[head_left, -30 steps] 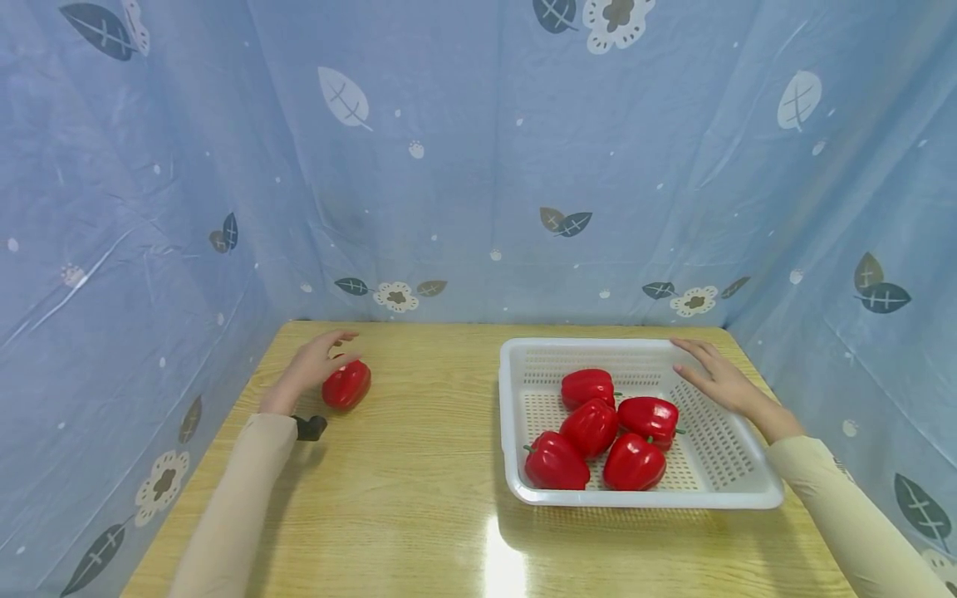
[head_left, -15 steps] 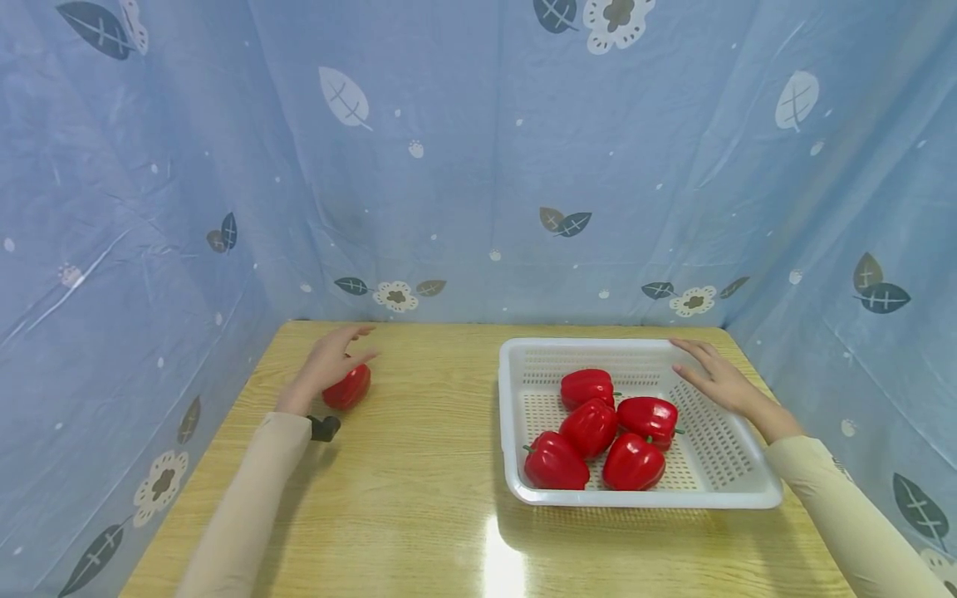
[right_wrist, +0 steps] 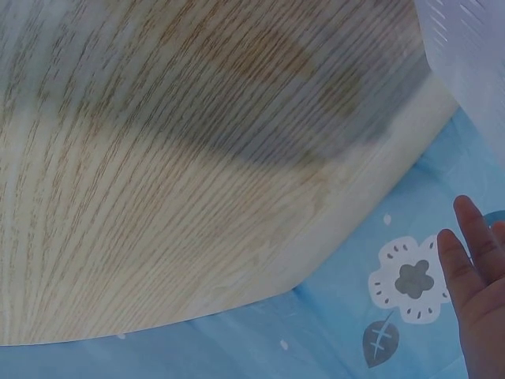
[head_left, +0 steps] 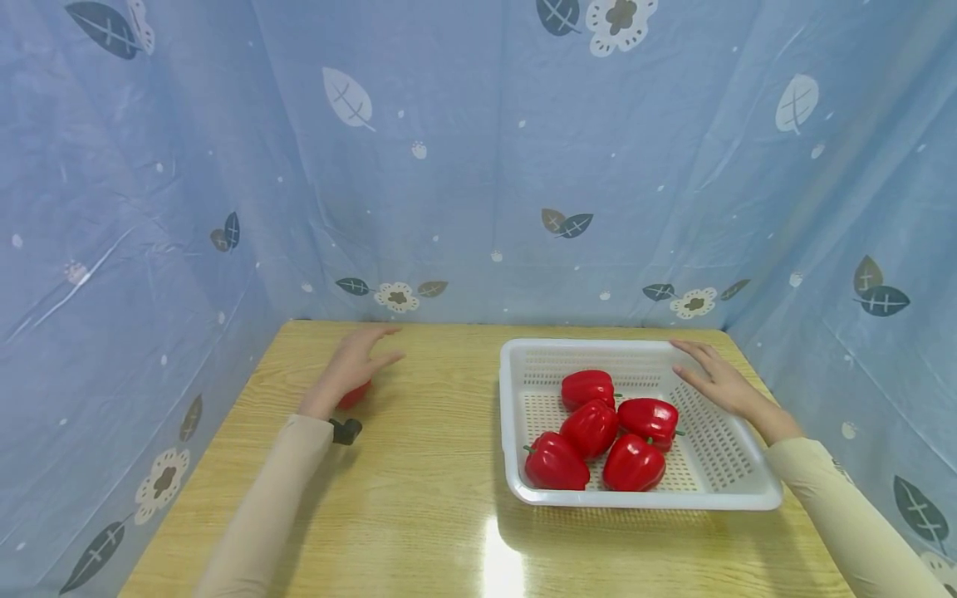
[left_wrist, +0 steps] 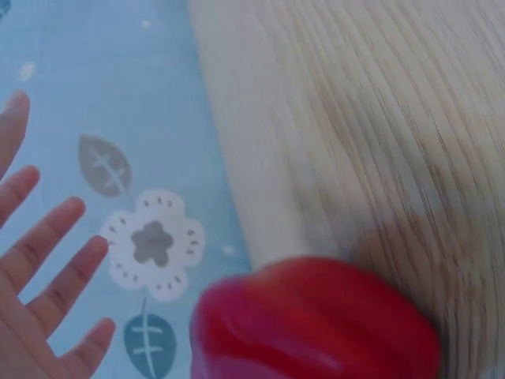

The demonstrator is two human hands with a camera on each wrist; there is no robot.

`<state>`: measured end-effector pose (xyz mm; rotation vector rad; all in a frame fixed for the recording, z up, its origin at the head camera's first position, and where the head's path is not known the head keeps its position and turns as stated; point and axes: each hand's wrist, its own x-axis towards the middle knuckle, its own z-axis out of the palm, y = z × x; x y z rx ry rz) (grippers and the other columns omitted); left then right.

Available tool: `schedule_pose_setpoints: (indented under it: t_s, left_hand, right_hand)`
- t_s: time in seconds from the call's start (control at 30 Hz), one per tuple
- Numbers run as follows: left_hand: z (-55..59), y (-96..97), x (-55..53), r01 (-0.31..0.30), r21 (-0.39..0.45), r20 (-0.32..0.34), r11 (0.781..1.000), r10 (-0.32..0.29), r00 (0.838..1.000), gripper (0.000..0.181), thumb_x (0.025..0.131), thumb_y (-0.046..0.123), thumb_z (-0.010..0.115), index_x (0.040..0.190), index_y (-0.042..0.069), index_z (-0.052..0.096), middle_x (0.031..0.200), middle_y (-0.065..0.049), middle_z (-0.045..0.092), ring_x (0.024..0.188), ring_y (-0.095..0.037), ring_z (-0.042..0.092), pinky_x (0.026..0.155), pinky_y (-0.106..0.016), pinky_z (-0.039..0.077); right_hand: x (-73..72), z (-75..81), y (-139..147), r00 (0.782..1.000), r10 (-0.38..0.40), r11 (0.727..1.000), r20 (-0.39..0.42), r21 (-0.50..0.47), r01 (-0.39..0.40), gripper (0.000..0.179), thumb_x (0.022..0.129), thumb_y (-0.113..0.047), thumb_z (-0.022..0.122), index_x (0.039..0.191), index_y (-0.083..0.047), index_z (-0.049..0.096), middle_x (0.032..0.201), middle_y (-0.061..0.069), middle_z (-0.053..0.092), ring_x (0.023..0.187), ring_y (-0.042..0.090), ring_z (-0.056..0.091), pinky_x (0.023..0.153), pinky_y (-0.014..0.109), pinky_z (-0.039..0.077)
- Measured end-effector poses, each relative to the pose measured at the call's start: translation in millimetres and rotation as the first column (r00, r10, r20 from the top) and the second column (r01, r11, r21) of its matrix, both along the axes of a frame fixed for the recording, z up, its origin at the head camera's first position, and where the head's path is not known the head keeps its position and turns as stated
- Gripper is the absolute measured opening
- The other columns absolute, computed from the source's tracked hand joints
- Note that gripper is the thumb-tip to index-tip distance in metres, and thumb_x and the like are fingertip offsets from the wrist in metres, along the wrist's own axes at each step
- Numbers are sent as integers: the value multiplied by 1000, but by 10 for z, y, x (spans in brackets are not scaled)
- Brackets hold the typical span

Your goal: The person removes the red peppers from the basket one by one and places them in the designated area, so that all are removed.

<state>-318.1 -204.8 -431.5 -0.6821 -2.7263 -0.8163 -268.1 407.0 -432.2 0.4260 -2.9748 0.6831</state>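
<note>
My left hand point(head_left: 350, 367) is raised above the left part of the wooden table, fingers spread and holding nothing. Behind it a red bell pepper point(head_left: 355, 396) lies on the table, mostly hidden by the hand in the head view. The left wrist view shows the same pepper point(left_wrist: 316, 328) close up, apart from the spread fingers point(left_wrist: 67, 288). Over the far right side of a white plastic basket point(head_left: 635, 499) is my right hand point(head_left: 721, 384), its fingers extended; whether it touches the rim I cannot tell. Several red bell peppers point(head_left: 591, 428) lie inside the basket.
The wooden table point(head_left: 419, 465) ends at a blue patterned curtain point(head_left: 463, 183), which surrounds it at the back and on both sides. A black wrist camera point(head_left: 346, 431) sits below my left wrist.
My left hand has moved to the right, from beside the single pepper to over it, and now covers most of it. The right hand and the basket have stayed put.
</note>
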Motion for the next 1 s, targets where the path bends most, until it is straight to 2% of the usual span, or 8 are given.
schedule_pose_setpoints:
  t_s: [0.3,0.6,0.83,1.0]
  left_hand:
    - [14,219,-5,13,-2,31,1000,-13,999,54,86,40,63,134,20,48,136,-4,50,128,-25,41,106,-46,30]
    - [-68,441,-43,74,-21,5,997,-74,997,53,87,41,61,133,18,49,134,-6,51,126,-28,43,106,-52,28]
    - [-63,630,1,78,-40,7,996,-78,997,53,86,45,61,133,22,49,134,0,52,126,-21,44,108,-47,27]
    - [-48,749,21,117,-39,3,992,-117,993,53,87,46,59,133,21,49,134,-2,52,126,-22,44,107,-48,29]
  right_hand:
    - [-3,15,8,1000,5,1000,5,-3,-5,59,96,-37,47,145,-11,28,142,27,27,125,51,29,91,73,25]
    - [-31,-9,17,1000,27,1000,-12,-7,-27,58,96,-36,46,144,-10,29,142,27,28,126,50,29,91,72,26]
    - [-13,-3,6,1000,25,1000,-11,-4,-25,58,96,-37,46,145,-10,29,142,26,29,125,50,29,91,72,26]
    - [-12,-14,20,1000,21,1000,-10,-5,-21,58,96,-36,47,145,-10,29,142,27,29,125,50,29,91,72,26]
